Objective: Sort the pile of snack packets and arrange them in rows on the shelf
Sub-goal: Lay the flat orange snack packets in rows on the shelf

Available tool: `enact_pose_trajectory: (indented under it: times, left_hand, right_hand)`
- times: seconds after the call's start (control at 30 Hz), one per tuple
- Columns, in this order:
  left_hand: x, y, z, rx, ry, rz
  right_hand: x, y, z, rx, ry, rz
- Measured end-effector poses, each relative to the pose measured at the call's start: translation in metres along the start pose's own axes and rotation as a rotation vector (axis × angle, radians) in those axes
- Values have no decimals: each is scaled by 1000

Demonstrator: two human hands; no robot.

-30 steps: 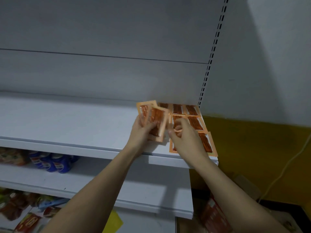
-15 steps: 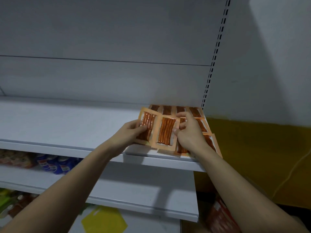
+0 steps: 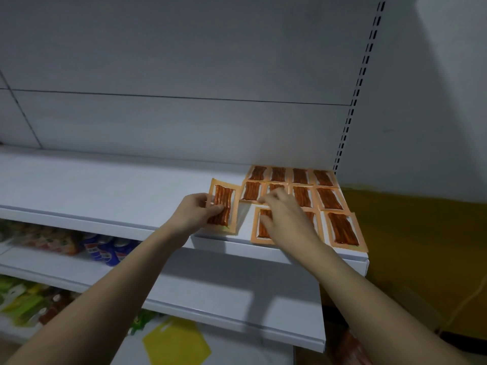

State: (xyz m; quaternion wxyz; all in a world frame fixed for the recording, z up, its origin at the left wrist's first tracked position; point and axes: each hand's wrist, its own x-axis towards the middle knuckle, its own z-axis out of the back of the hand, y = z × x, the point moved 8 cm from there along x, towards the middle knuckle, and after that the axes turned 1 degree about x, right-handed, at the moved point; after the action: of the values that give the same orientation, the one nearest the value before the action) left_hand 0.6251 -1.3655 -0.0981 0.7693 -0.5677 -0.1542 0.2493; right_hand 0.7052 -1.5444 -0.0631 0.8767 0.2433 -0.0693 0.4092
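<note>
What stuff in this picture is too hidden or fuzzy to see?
- Packet under the right hand: head view, the hand covers most of it.
- Goods on the lower shelf: blurred, labels unreadable.
- Red item at the bottom edge: cut off, behind the right forearm.

Snack packets [image 3: 303, 196] lie flat in rows at the right end of the top shelf [image 3: 105, 191], the back row against the rear panel [image 3: 184, 122], the front row at the shelf's edge. Left of the rows, the left hand [image 3: 195, 212] holds a single packet [image 3: 223, 206] over the shelf. The right hand [image 3: 284, 214] rests on the front-row packets. Cans [image 3: 108, 248] stand on the lower shelf [image 3: 210, 288], below and to the left.
</note>
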Motion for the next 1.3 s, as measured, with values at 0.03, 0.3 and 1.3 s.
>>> enact_pose_trajectory:
  times: [0.03, 0.3, 1.3]
  left_hand:
    - [0, 0, -1, 10, 1, 1]
    - [3, -1, -19, 54, -10, 17]
    - [-15, 5, -84, 1098, 125, -513]
  right_hand:
    - [-2, 6, -7, -4, 67, 32]
    - [-7, -10, -36, -136, 250, 7]
    - [-59, -91, -8, -364, 29, -283]
